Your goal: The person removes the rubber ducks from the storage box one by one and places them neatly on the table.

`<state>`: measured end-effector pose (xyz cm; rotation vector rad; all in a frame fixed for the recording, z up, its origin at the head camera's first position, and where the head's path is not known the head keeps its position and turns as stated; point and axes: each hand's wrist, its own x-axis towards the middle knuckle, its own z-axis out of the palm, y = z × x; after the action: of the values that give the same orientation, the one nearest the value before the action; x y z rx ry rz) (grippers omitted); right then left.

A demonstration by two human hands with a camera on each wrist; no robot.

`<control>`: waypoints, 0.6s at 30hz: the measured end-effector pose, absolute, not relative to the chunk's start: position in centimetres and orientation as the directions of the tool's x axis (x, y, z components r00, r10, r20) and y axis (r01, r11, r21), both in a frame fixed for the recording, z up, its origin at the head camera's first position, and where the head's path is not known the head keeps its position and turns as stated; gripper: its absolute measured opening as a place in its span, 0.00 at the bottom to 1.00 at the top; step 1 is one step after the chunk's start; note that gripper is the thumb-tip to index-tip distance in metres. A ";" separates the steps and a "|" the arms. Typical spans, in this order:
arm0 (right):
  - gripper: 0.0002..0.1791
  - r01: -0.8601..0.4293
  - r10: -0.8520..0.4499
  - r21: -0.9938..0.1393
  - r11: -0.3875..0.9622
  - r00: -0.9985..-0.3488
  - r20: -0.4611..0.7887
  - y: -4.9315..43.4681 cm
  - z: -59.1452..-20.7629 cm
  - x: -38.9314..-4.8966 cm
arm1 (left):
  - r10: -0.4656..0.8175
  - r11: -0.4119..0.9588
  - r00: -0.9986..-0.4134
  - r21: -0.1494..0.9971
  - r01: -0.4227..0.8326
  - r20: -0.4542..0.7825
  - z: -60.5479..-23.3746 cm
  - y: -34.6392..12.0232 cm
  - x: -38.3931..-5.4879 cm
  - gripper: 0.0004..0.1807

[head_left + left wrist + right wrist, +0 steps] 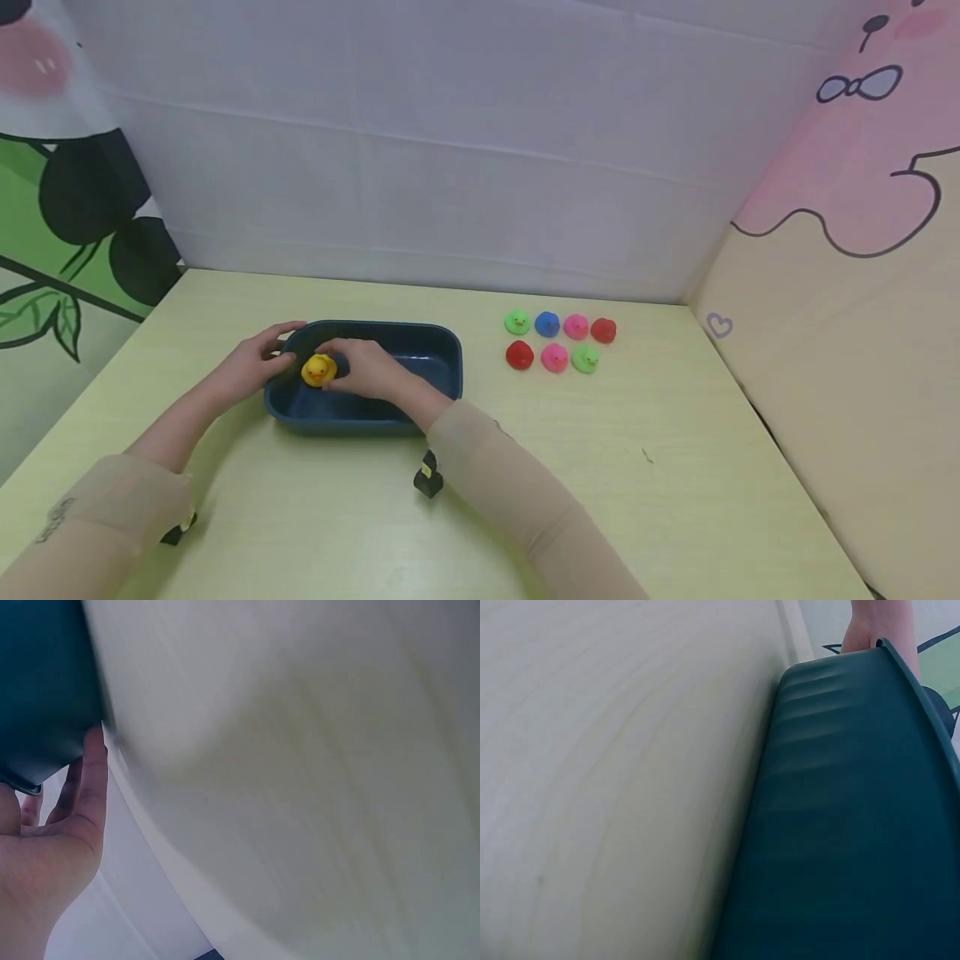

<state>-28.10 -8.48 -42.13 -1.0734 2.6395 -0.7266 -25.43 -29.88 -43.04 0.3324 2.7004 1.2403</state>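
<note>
A dark blue rectangular basin (360,430) stands on the table, left of the middle in the head view. My left hand (251,367) grips its left end, thumb at the rim and fingers along the outer wall; the left wrist view shows those fingers against the basin's side (45,682). Inside the basin's left part, my right hand (363,369) pinches a yellow rubber duck (318,371) between thumb and fingers. Whether the duck touches the basin floor I cannot tell. The right wrist view shows only the basin's outer wall (840,825) and part of the left hand (885,619).
Right of the basin sit several small rubber ducks in two rows: a green duck (517,322), a blue duck (547,324), pink ones (576,326) and red ones (520,355) among them. A white cloth wall (420,200) borders the table (600,500) at the back.
</note>
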 end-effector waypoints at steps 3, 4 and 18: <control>0.32 -0.610 -0.711 -0.490 0.623 -0.703 -0.030 -8.6 -42.2 -28.3 | 0.262 0.635 -0.964 0.760 0.139 -0.043 -42.9 -29.8 -25.4 0.31; 0.32 -0.617 -0.716 -0.477 0.626 -0.697 -0.038 -8.7 -42.2 -28.4 | 0.264 0.633 -0.964 0.761 0.140 -0.042 -42.9 -29.8 -25.4 0.30; 0.30 -0.657 -0.740 -0.416 0.628 -0.670 -0.059 -9.0 -42.6 -28.6 | 0.269 0.609 -0.962 0.782 0.132 -0.048 -43.1 -30.0 -25.4 0.31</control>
<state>-28.64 -9.01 -42.59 -1.1452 2.6263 -0.5378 -25.45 -29.97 -43.08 0.3353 2.6714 1.2789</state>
